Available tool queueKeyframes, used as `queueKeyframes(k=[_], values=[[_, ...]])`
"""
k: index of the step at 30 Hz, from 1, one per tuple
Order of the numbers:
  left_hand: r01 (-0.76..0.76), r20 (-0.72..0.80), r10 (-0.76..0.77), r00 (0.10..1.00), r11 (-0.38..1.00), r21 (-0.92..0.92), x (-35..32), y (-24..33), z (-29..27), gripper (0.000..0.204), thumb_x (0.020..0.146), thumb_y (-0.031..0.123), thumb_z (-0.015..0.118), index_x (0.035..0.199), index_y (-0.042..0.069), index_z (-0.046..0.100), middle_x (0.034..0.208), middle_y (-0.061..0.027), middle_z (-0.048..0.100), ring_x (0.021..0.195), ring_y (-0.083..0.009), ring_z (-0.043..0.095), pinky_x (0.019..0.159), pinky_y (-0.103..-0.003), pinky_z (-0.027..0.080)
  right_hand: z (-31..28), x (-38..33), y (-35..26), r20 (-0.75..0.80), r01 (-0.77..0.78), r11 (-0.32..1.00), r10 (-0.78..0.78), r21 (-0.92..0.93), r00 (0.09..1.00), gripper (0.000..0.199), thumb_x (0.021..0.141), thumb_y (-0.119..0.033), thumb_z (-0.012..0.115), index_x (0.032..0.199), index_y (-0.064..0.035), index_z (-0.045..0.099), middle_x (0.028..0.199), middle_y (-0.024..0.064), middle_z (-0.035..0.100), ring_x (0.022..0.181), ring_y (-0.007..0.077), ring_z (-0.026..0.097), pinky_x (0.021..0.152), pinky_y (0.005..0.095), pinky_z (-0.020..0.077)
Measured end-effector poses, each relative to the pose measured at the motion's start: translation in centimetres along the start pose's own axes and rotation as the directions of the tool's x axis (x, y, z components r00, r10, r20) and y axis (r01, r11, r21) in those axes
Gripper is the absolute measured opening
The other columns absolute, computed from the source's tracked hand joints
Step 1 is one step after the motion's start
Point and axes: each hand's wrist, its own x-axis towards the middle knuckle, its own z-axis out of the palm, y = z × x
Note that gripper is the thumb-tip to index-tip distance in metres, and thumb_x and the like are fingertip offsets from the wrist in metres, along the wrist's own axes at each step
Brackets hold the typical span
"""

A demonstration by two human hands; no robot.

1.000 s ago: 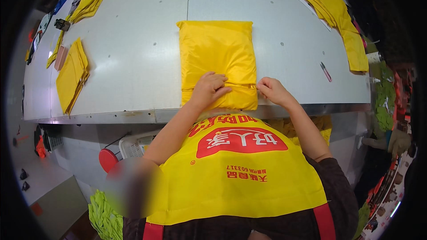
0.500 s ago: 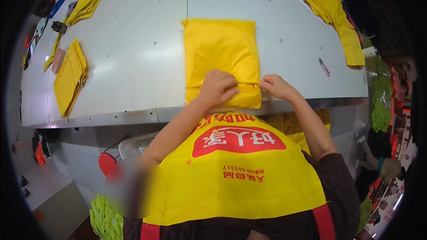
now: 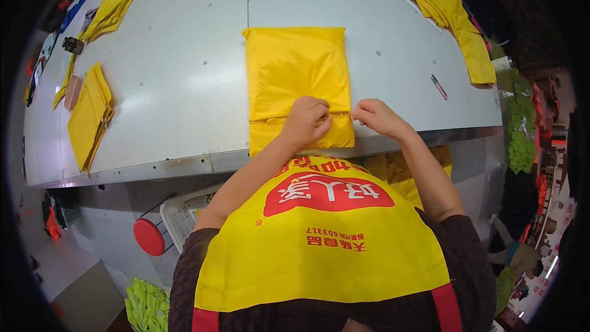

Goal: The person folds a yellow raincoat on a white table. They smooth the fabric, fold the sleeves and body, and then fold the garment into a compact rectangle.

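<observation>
A puffy yellow fabric pouch (image 3: 298,71) lies flat at the table's near edge, with a zipper-like opening (image 3: 270,120) running across its lower part. The opening gapes slightly on both sides of my left hand (image 3: 305,122). That hand rests on the pouch with curled fingers gripping the fabric along the opening. At the right end of the same line, my right hand (image 3: 378,117) is closed in a pinch beside the pouch's edge. Whatever lies between its fingertips is too small to make out.
Folded yellow fabric stacks lie at the left (image 3: 91,114), far left (image 3: 117,9) and far right (image 3: 442,9) of the grey-white table (image 3: 184,86). A small pink-handled tool (image 3: 439,87) lies right of the pouch. Below the table are a red stool (image 3: 149,237) and a white basket (image 3: 178,212).
The opening in the pouch shows wider, left of my left hand too. My right hand stays pinched at the right edge. The whole view has shifted slightly.
</observation>
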Motion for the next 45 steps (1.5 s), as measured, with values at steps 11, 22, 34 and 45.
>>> queueKeyframes(k=[11, 22, 34, 45], values=[[0.041, -0.081, -0.039, 0.996, 0.999, 0.019, 2.1, 1.9, 1.3, 0.015, 0.067, 0.017, 0.069, 0.075, 0.007, 0.062, 0.080, -0.0081, 0.061, 0.072, -0.0268, 0.055, 0.065, -0.037, 0.044, 1.8, -0.1, 0.7, -0.268, 0.044, 0.994, -0.070, -0.099, 0.961, 0.027, 0.081, -0.022, 0.054, 0.072, 0.0024, 0.057, 0.064, 0.0135, 0.058, 0.057, 0.0195, 0.054, 0.055, 0.0319, 0.0430], [0.245, -0.012, -0.246, 0.969, 0.958, 0.149, 3.0, 3.2, 3.3, 0.012, 0.067, 0.016, 0.067, 0.066, 0.006, 0.062, 0.068, -0.0089, 0.060, 0.065, -0.0279, 0.056, 0.059, -0.038, 0.045, 1.4, 0.6, 5.6, -0.120, 0.018, 0.855, 0.052, 0.518, 0.991, 0.012, 0.086, -0.018, 0.055, 0.087, -0.0057, 0.057, 0.071, -0.0035, 0.055, 0.056, 0.0045, 0.044, 0.048, 0.0186, 0.0357], [0.192, 0.082, -0.255, 0.963, 0.870, 0.453, 4.2, 5.2, 4.1, 0.014, 0.068, 0.020, 0.066, 0.067, 0.008, 0.059, 0.063, -0.0078, 0.057, 0.064, -0.0251, 0.056, 0.055, -0.036, 0.046, 0.7, 2.3, 6.0, 0.037, -0.098, 0.829, 0.093, 0.550, 0.995, 0.018, 0.086, -0.022, 0.057, 0.088, -0.0042, 0.057, 0.070, -0.0005, 0.055, 0.057, 0.0063, 0.047, 0.051, 0.0189, 0.0391], [0.330, -0.008, -0.393, 0.920, 0.760, 0.560, 4.2, 7.3, 5.0, 0.009, 0.071, 0.014, 0.061, 0.067, 0.007, 0.056, 0.068, -0.0086, 0.059, 0.070, -0.0258, 0.057, 0.056, -0.035, 0.048, -0.7, 4.5, 6.6, 0.250, -0.113, 0.895, 0.002, 0.432, 0.968, 0.026, 0.083, -0.028, 0.063, 0.085, -0.0025, 0.058, 0.068, 0.0013, 0.056, 0.057, 0.0076, 0.049, 0.052, 0.0193, 0.0415]])
